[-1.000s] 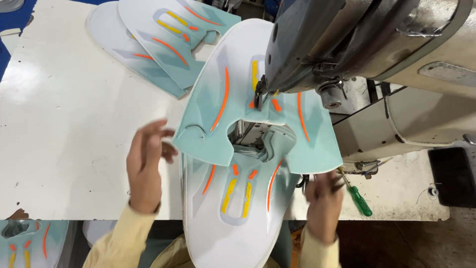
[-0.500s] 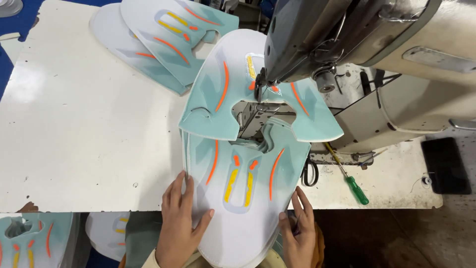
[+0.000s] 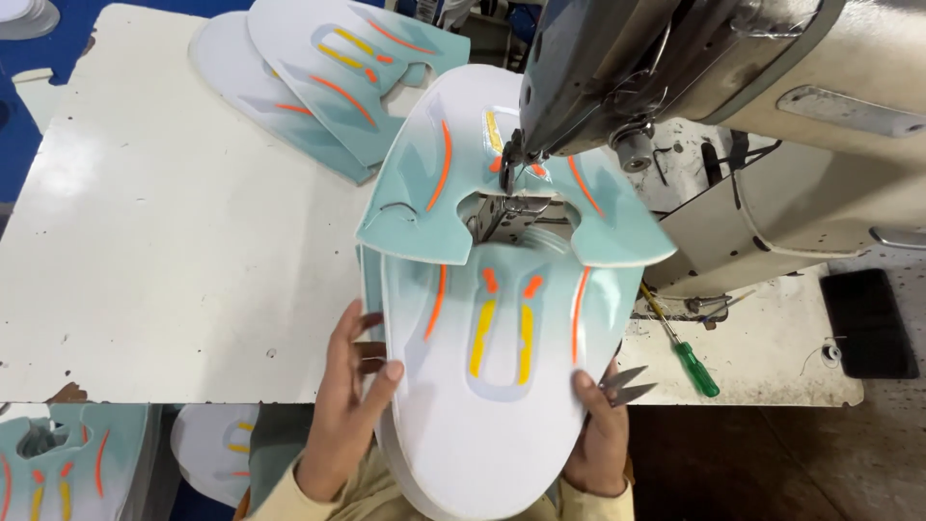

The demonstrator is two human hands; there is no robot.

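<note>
White and pale teal, with orange and yellow stripes, the flat printed shoe-upper panel (image 3: 502, 367) lies between the two hands and reaches forward from them to the needle of the industrial sewing machine (image 3: 694, 87). The left hand (image 3: 352, 386) is closed on the panel's left edge, thumb on top and fingers tucked beneath, while the right hand (image 3: 598, 434) holds the right edge with the thumb pressed on the top face. Held from both sides like this, the panel seems to be kept flat and square to the needle. Small thread snips (image 3: 622, 386) sit against the right hand, blades pointing away to the right; whether the fingers grip them cannot be told.

Just ahead of the hands a second teal piece (image 3: 424, 193) with a central cut-out overlaps the panel's far end, and the machine's presser foot (image 3: 509, 164) sits over its cut-out. Further ahead and to the left, a stack of like panels (image 3: 328, 77) rests on the white surface (image 3: 145, 241), well apart from the hands. To the right of the right hand lies a green-handled screwdriver (image 3: 690, 362), near the machine's base. More panels (image 3: 58, 473) show below the surface edge, left of the left hand.
</note>
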